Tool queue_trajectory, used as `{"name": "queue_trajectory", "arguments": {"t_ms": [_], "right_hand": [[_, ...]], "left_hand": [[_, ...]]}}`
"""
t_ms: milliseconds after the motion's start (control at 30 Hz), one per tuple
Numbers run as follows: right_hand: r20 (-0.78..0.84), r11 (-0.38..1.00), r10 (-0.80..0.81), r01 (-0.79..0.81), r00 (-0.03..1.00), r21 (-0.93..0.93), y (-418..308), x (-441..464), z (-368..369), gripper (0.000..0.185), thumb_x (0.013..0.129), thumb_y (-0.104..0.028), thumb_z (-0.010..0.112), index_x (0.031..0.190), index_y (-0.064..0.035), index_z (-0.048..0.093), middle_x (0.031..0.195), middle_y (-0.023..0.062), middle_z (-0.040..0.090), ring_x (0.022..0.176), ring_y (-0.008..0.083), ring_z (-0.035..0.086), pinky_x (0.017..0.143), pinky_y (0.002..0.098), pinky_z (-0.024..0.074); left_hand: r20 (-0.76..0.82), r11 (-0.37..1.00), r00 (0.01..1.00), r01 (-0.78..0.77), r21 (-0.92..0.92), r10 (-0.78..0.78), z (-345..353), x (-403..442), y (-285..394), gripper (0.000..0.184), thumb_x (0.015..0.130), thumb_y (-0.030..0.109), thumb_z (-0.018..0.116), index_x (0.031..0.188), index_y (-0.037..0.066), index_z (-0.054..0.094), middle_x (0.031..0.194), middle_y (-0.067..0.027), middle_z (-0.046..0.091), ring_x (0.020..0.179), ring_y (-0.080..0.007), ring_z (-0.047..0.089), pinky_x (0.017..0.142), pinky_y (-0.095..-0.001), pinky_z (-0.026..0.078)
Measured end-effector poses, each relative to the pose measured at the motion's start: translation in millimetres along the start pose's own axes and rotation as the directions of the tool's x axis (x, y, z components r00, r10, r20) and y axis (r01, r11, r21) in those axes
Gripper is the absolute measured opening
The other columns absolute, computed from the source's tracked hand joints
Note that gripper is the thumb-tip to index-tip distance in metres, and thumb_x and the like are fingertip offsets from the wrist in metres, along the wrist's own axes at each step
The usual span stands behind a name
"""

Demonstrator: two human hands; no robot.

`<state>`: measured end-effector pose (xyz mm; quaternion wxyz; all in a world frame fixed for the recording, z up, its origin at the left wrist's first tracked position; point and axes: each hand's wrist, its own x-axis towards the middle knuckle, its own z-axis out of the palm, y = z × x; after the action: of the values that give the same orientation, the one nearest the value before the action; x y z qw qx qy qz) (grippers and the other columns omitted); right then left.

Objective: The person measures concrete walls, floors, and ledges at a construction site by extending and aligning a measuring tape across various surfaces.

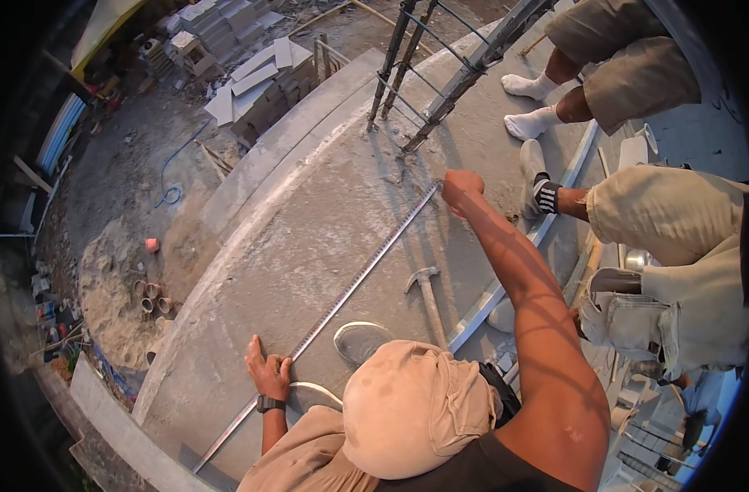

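Neither of my own hands is in view. Just below the middle crouches a person in a tan cap [419, 410] and dark sleeveless top, seen from above. That person's right hand [463, 190] is closed at the upper end of a long metal measuring tape [350, 289]. Their left hand [270, 371], with a black watch [270, 403] at the wrist, rests beside the tape's lower stretch with fingers spread. Diagonally, the tape lies straight across the rough concrete slab [284, 271]. A claw hammer [429, 303] lies right of it, near the person's shoe [362, 340].
Upright steel rebar [391, 66] rises from the slab. A long metal bar [506, 271] lies to the right. Another person's beige trousers [669, 205] and white-socked feet [528, 123] are beyond it. Past the curved slab edge are stacked blocks [256, 86] and a sand pile [112, 303].
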<state>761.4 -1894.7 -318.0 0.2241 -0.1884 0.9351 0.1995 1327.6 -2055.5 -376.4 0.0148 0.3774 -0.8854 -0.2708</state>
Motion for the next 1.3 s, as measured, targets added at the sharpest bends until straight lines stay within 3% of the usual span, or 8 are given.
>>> {"name": "queue_trajectory", "arguments": {"t_ms": [67,300,367,500,700,800,1300], "right_hand": [[-0.064,0.999,0.019,-0.016,0.998,0.045,-1,4,6,0.015,0.077,-0.011,0.065,0.086,-0.0121,0.076,0.088,0.0096,0.073,0.086,0.0255,0.071,0.066,0.0367,0.0556],[-0.044,1.0,0.003,-0.004,0.999,-0.011,-2,4,3,0.015,0.075,-0.01,0.068,0.087,-0.012,0.076,0.09,0.0096,0.073,0.085,0.026,0.071,0.064,0.0371,0.0563],[0.051,0.998,0.0,0.003,0.999,-0.066,-3,2,-5,0.016,0.073,-0.011,0.071,0.088,-0.0119,0.076,0.091,0.0096,0.073,0.085,0.0263,0.071,0.064,0.038,0.057],[0.061,0.996,-0.003,0.008,0.998,-0.085,-3,6,-2,0.018,0.071,-0.01,0.072,0.089,-0.0116,0.076,0.091,0.0098,0.073,0.085,0.0264,0.071,0.064,0.0386,0.0573],[-0.031,0.999,0.004,-0.005,1.0,-0.042,-3,10,3,0.018,0.072,-0.01,0.072,0.089,-0.0121,0.076,0.091,0.009,0.073,0.085,0.0262,0.071,0.064,0.0386,0.0574],[0.027,0.998,0.026,-0.024,0.999,-0.051,-4,8,-3,0.016,0.073,-0.011,0.071,0.088,-0.0127,0.076,0.091,0.0084,0.073,0.085,0.0259,0.071,0.064,0.0388,0.0572],[-0.06,1.0,0.015,-0.015,0.998,0.005,-1,16,10,0.022,0.084,-0.016,0.057,0.097,-0.0118,0.074,0.101,0.0113,0.071,0.094,0.0279,0.069,0.072,0.0383,0.0563]], "left_hand": [[-0.002,1.0,1.0,-0.006,-0.006,0.006,-1,0,0,0.018,0.073,0.02,0.075,0.076,0.007,0.063,0.152,-0.0181,0.028,0.14,-0.0373,0.026,0.112,-0.0557,0.018],[0.014,1.0,1.0,0.006,-0.002,-0.006,-1,-1,0,0.015,0.074,0.018,0.074,0.076,0.007,0.063,0.153,-0.0176,0.027,0.14,-0.0367,0.025,0.112,-0.0562,0.017],[0.015,1.0,1.0,0.01,-0.003,-0.01,-1,-1,0,0.015,0.074,0.018,0.074,0.076,0.007,0.063,0.153,-0.0174,0.027,0.141,-0.0366,0.024,0.112,-0.0563,0.017],[0.014,1.0,1.0,0.011,-0.009,-0.011,-1,-2,-1,0.015,0.074,0.018,0.074,0.076,0.007,0.064,0.153,-0.017,0.027,0.14,-0.0367,0.025,0.112,-0.0565,0.017],[0.021,1.0,1.0,0.023,-0.017,-0.023,-4,-1,2,0.014,0.074,0.017,0.074,0.075,0.007,0.063,0.153,-0.0168,0.027,0.14,-0.0367,0.025,0.112,-0.0564,0.018],[0.027,0.999,0.999,0.038,-0.028,-0.037,-5,0,2,0.014,0.073,0.017,0.074,0.075,0.007,0.063,0.153,-0.0168,0.027,0.14,-0.0366,0.025,0.113,-0.0562,0.017],[0.029,0.999,0.999,0.038,-0.02,-0.037,-3,0,2,0.014,0.074,0.018,0.073,0.074,0.008,0.063,0.153,-0.0164,0.027,0.141,-0.0359,0.024,0.113,-0.0555,0.016]]}}
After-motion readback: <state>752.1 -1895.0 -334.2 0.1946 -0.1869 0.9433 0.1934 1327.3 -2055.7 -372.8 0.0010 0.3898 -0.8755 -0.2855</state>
